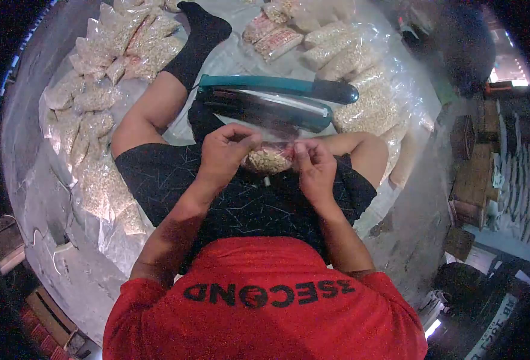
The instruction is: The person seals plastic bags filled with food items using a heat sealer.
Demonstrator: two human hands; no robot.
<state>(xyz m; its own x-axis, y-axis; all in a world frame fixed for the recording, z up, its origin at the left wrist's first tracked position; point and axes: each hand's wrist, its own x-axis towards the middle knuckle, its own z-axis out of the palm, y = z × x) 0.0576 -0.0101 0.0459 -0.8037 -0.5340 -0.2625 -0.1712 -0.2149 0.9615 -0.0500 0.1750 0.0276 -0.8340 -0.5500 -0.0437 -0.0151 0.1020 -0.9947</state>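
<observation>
Your left hand (222,155) and right hand (317,171) pinch the plastic bag (268,159) above your lap's (241,207) far edge; it stretches crosswise, filled part toward you, clear film toward the teal sealer (259,83).

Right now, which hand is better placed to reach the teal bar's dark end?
Probably the right hand: it's nearer that dark end than the left hand is. Both pinch the small bag, so the right would need freeing first.
</observation>
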